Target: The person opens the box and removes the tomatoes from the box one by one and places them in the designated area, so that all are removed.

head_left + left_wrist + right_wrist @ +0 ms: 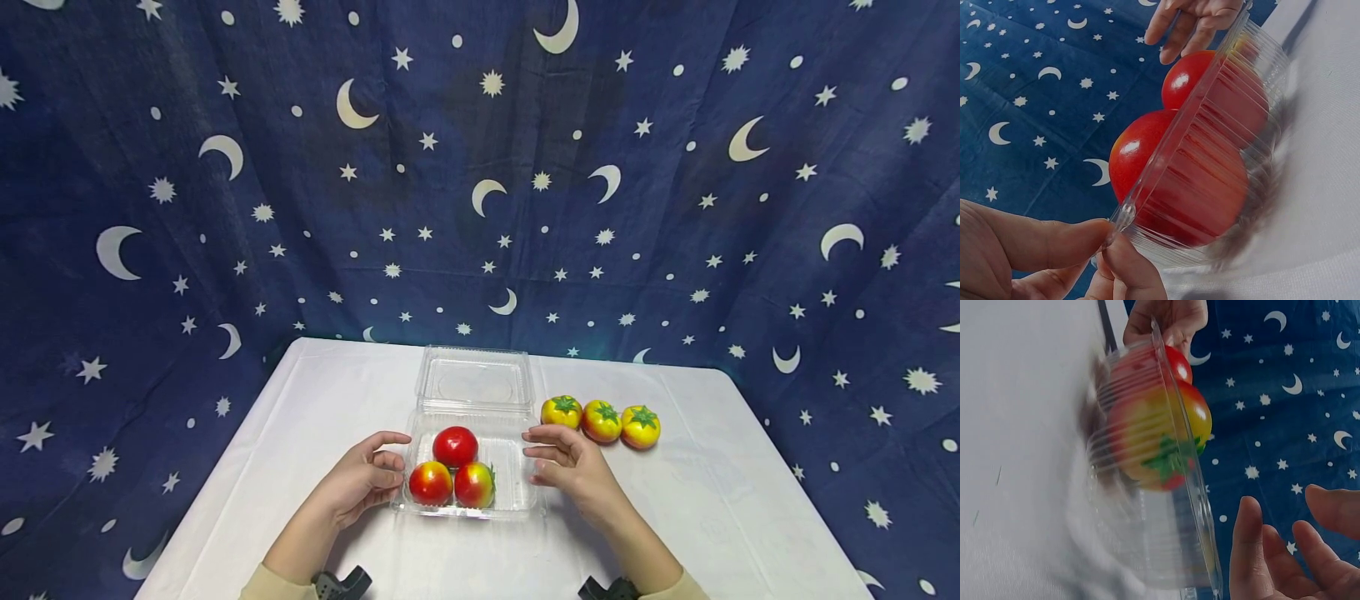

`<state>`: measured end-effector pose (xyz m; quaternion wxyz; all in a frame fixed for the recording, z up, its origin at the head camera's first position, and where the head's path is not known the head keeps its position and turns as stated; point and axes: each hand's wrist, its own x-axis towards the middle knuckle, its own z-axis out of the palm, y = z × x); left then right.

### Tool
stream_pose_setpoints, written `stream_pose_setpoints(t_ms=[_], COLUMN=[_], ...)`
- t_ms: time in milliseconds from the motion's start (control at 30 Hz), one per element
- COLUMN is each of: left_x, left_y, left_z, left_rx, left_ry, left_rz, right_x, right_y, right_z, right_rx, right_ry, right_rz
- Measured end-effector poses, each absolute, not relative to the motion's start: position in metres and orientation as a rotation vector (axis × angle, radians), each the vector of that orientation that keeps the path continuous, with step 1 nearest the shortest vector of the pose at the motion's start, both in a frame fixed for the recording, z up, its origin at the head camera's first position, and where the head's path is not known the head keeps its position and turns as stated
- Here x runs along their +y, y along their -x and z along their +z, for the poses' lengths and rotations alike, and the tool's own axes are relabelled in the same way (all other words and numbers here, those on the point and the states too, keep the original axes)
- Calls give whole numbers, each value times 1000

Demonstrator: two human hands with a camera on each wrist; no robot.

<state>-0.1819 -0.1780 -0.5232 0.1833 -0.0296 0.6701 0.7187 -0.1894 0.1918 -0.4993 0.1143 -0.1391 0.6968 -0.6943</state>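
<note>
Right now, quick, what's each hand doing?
Left hand: closed, pinching the rim of the clear, square plastic box.
Right hand: open, holding nothing, near the box's right side.

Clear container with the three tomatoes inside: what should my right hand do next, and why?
Probably reach for the leftmost loose tomato: the right hand looks empty and near it, the left hand pinches the container, which has room on its right side.

Bright white tabletop (720,492), glare on red fruits (1147,156), dimmer wrist views, container (1147,531) partly blurred
</note>
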Motion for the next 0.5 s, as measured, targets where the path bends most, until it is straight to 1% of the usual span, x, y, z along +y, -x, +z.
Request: stream_pose_setpoints(t_ms=[500], left_x=[-178], left_y=[181], left_z=[-523], left_rx=[1885], left_ry=[73], left_rz=[2024], right_x=[170], right_y=[183], right_z=[-495], right_rx=[2033], right_ry=[493], right_rz=[-1960])
